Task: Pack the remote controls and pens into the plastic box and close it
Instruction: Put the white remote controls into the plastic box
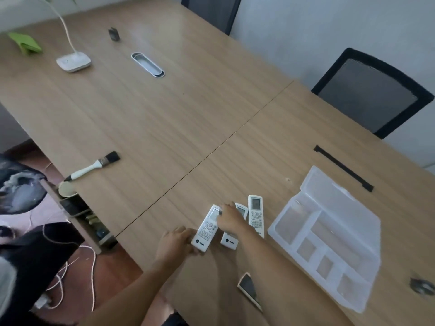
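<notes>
Three white remote controls lie side by side near the table's front edge. My left hand (175, 243) grips the near end of the left remote (207, 228). My right hand (231, 218) rests across the top of that remote and covers most of the middle remote (229, 241). The right remote (256, 215) lies untouched. To their right sits the clear plastic box (329, 236), open, lid flat behind it, its compartments empty. No pens are clearly visible.
A phone (249, 288) lies by my right forearm. A black strip (343, 168) lies behind the box, a paintbrush (94, 167) at the left edge. Further back are a white lamp base (73, 62) and a cable grommet (147, 64). Chairs (372, 92) stand along the far side.
</notes>
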